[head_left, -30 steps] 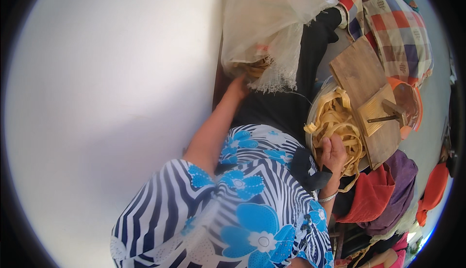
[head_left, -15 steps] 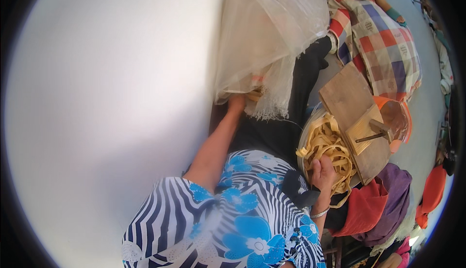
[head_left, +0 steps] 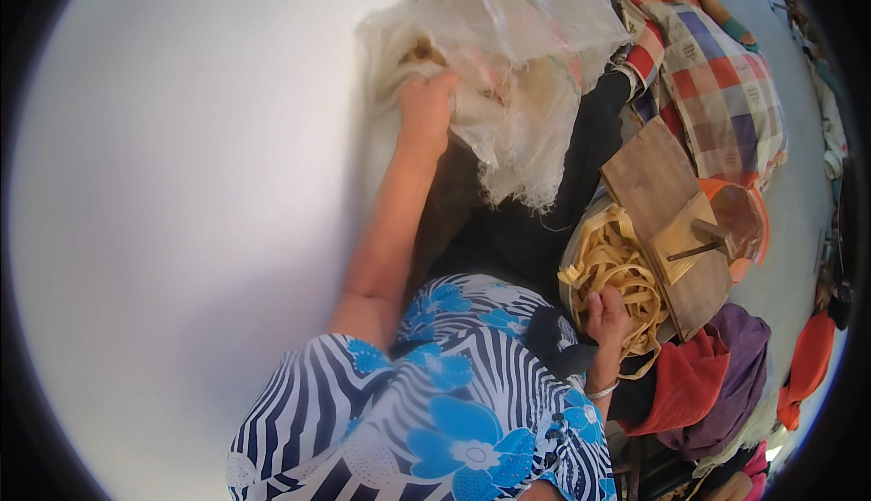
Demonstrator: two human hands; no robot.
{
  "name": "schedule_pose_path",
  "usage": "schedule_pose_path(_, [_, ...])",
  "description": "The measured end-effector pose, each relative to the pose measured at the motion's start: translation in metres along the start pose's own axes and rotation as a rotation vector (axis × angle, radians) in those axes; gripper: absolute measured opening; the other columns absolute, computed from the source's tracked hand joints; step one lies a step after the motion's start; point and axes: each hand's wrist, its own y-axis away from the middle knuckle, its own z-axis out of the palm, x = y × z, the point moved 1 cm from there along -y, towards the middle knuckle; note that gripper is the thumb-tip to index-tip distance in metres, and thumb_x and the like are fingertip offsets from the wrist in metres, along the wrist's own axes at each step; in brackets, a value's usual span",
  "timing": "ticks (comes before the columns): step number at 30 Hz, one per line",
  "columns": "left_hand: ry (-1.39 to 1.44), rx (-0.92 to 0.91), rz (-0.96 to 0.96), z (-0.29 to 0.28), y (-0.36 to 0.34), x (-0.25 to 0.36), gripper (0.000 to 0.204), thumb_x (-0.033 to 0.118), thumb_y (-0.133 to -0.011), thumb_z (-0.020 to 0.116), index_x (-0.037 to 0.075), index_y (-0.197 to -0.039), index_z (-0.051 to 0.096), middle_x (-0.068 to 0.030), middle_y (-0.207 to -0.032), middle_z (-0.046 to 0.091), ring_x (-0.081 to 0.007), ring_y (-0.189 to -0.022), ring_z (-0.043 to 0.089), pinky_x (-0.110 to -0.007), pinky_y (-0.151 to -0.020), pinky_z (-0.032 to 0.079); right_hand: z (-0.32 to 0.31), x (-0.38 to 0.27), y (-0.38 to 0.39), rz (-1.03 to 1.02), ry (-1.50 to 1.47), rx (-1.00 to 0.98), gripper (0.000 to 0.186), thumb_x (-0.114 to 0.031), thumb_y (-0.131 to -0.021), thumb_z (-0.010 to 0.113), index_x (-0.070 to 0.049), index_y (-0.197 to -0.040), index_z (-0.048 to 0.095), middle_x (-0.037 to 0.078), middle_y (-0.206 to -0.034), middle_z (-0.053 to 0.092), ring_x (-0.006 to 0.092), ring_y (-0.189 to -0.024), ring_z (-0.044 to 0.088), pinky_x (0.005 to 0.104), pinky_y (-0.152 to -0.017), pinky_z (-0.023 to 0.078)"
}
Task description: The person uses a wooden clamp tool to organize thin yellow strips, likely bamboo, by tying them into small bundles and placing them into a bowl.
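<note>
My left hand [head_left: 426,93] is raised at the left edge of a translucent, frayed plastic sack [head_left: 504,29], its fingers closed on the material; part of something brown shows just above the hand. My right hand [head_left: 606,318] is curled among tangled yellow flat strips [head_left: 617,256], apparently gripping some, in a pale round container [head_left: 573,252] beside my lap. A wooden board [head_left: 644,170] rests at the container's right, with a smaller wooden block and a dark metal bar [head_left: 691,253] on it.
A white wall or panel [head_left: 181,183] fills the left. An orange-rimmed container [head_left: 748,229] stands beyond the board. Checked cloth [head_left: 721,111], red cloth [head_left: 680,378] and purple cloth [head_left: 735,356] lie at the right. Another person's arm [head_left: 717,11] shows at the top right.
My left hand has moved up, lifting and bunching the sack's edge, exposing more dark area beneath. My right hand stays among the strips. The view has shifted slightly since the oldest frame.
</note>
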Motion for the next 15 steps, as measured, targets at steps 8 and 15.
schedule_pose_path(8, [0.341,-0.140,0.047,0.088,-0.057,0.107,0.024,0.014,-0.091,0.059,-0.006,-0.104,0.059,-0.0133,-0.099,0.064,-0.0253,-0.086,0.064,-0.040,-0.076,0.053,-0.002,0.010,0.010,0.012,0.035,-0.007,0.011,-0.005,-0.086,0.059,0.002,-0.080,0.053,0.019,-0.075,0.051,0.0372,-0.070,0.052,0.0427,-0.065,0.043])
schedule_pose_path(15, [0.195,-0.118,0.021,0.113,-0.114,0.124,0.026,0.017,-0.091,0.058,-0.005,-0.106,0.059,-0.0129,-0.101,0.064,-0.0258,-0.088,0.065,-0.039,-0.077,0.054,-0.003,-0.004,0.004,0.055,0.004,-0.016,0.013,-0.007,-0.088,0.060,0.002,-0.080,0.054,0.018,-0.071,0.051,0.0332,-0.066,0.051,0.0384,-0.061,0.042])
